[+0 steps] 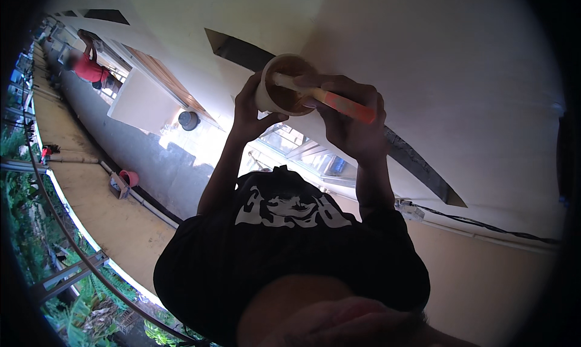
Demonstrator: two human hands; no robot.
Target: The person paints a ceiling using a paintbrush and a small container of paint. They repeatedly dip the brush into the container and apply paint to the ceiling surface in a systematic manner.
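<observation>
A white cup point(266, 91) with brown contents is raised at the upper middle, gripped at its left side by my left hand point(250, 108). My right hand point(348, 129) holds a brush point(351, 108) with a pale shaft and an orange end, which dips into the cup; the tip is partly hidden inside it. Behind them is a pale wall point(423, 75) with long dark openings or strips point(239, 53).
At left, a person in red point(91, 72) has arms raised along the walkway point(151, 153). A dark bucket point(187, 122) stands by a white panel point(142, 99). A pink bucket point(129, 177), a low parapet point(85, 196) and a cable point(60, 220) border greenery.
</observation>
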